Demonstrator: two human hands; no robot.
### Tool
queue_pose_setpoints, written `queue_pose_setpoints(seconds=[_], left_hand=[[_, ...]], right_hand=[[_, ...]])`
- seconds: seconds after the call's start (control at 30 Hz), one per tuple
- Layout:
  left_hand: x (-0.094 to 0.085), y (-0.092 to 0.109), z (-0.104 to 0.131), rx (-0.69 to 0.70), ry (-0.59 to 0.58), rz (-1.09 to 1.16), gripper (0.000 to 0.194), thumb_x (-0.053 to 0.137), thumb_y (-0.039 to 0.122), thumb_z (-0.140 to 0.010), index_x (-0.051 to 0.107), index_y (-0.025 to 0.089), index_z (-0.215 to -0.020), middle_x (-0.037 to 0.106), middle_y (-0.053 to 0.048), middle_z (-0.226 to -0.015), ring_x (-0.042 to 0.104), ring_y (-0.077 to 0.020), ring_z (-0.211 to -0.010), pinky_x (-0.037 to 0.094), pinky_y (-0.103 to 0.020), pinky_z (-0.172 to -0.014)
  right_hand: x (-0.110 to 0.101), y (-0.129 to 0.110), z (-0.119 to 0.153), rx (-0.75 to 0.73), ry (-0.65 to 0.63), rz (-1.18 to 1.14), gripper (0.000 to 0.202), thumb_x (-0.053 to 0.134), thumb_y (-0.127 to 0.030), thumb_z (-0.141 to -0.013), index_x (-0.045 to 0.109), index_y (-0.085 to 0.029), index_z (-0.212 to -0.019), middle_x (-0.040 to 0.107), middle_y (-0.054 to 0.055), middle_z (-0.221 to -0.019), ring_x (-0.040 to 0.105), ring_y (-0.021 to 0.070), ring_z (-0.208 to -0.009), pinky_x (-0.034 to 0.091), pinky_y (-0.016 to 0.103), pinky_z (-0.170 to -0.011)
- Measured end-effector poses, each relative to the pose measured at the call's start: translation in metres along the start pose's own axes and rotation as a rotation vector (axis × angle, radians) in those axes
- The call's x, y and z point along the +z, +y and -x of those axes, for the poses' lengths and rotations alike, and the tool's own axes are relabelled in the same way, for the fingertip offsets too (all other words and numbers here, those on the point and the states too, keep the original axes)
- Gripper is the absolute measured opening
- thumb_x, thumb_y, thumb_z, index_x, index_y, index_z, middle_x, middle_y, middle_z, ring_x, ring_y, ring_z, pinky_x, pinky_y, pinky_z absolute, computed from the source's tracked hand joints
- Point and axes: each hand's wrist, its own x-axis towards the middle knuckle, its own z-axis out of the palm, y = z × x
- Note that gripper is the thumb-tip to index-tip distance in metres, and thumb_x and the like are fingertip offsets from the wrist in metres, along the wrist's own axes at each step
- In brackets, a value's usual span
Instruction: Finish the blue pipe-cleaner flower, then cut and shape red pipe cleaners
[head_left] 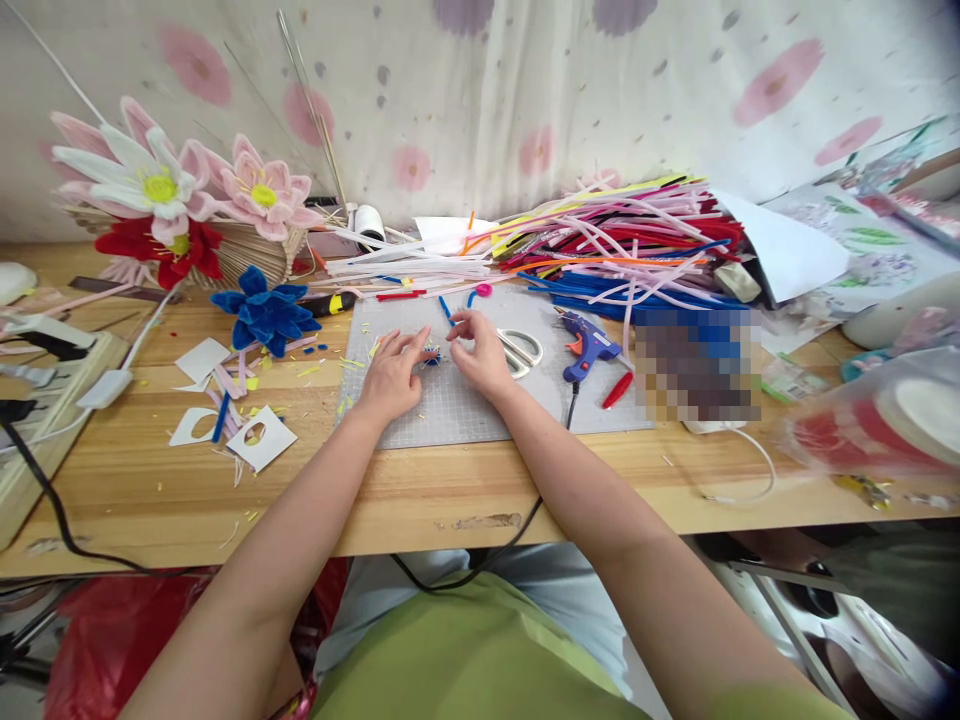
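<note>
On the grey cutting mat (465,410), my left hand (394,375) lies with its fingers stretched out, the fingertips beside a small cluster of dark blue bits (431,357). My right hand (481,355) hovers just across from it, fingers loosely curved and apart, with nothing visible in them. A short blue pipe cleaner (445,309) runs up to the right fingertips; whether they touch it I cannot tell. Scissors with pale handles (525,350) lie right beside my right hand, their blades hidden. Yellow scraps (373,350) are scattered by my left hand.
A blue glue gun (592,343) and a red piece (618,390) lie to the right. Pipe cleaners (622,240) are heaped behind. At left are a blue fuzzy flower (266,310), white card pieces (262,438) and a power strip (52,400). A cable (517,545) crosses the table edge.
</note>
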Motion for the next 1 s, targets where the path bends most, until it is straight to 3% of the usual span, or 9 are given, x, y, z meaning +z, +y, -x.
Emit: queue_pose_setpoints(seconds=[0.13,0.43,0.57,0.7,1.0], left_hand=[[-0.001,0.001,0.0,0.009,-0.001,0.021,0.085,0.046,0.002,-0.062,0.03,0.016,-0.144,0.069,-0.002,-0.109,0.048,-0.0232,-0.121,0.028,-0.046,-0.113],[-0.006,0.004,0.0,0.005,0.055,0.066,0.084,0.045,0.002,-0.061,0.032,0.016,-0.143,0.069,-0.002,-0.112,0.048,-0.0228,-0.122,0.028,-0.048,-0.112],[-0.007,0.0,0.001,-0.035,0.164,0.094,0.081,0.044,0.0,-0.062,0.036,0.016,-0.14,0.07,-0.003,-0.109,0.051,-0.0216,-0.119,0.028,-0.047,-0.112],[-0.01,-0.009,0.002,-0.12,0.32,0.125,0.075,0.044,0.0,-0.064,0.041,0.016,-0.136,0.071,-0.005,-0.103,0.055,-0.0208,-0.113,0.03,-0.044,-0.11],[-0.023,-0.023,-0.002,-0.387,0.503,0.128,0.043,0.051,0.023,-0.08,0.051,0.015,-0.123,0.067,-0.008,-0.088,0.058,-0.0209,-0.098,0.04,-0.037,-0.096]], right_hand=[[-0.003,0.008,-0.005,0.128,0.138,-0.111,0.034,0.04,-0.011,-0.068,0.049,-0.021,-0.1,0.065,0.002,-0.08,0.056,0.0193,-0.085,0.043,0.035,-0.083],[-0.002,0.01,-0.005,0.154,0.17,-0.092,0.03,0.04,-0.009,-0.07,0.051,-0.021,-0.095,0.065,0.002,-0.079,0.056,0.0181,-0.081,0.043,0.034,-0.08],[-0.001,0.01,-0.005,0.155,0.188,-0.082,0.027,0.039,-0.01,-0.074,0.053,-0.021,-0.094,0.068,0.003,-0.085,0.057,0.0187,-0.085,0.043,0.034,-0.08],[-0.003,0.009,-0.007,0.178,0.184,-0.106,0.016,0.045,-0.021,-0.08,0.057,-0.02,-0.09,0.069,0.005,-0.089,0.059,0.0191,-0.086,0.043,0.033,-0.08],[-0.016,0.007,-0.025,0.302,0.075,-0.124,0.018,0.049,-0.035,-0.082,0.059,-0.02,-0.082,0.059,-0.002,-0.063,0.054,0.014,-0.062,0.039,0.028,-0.066]])
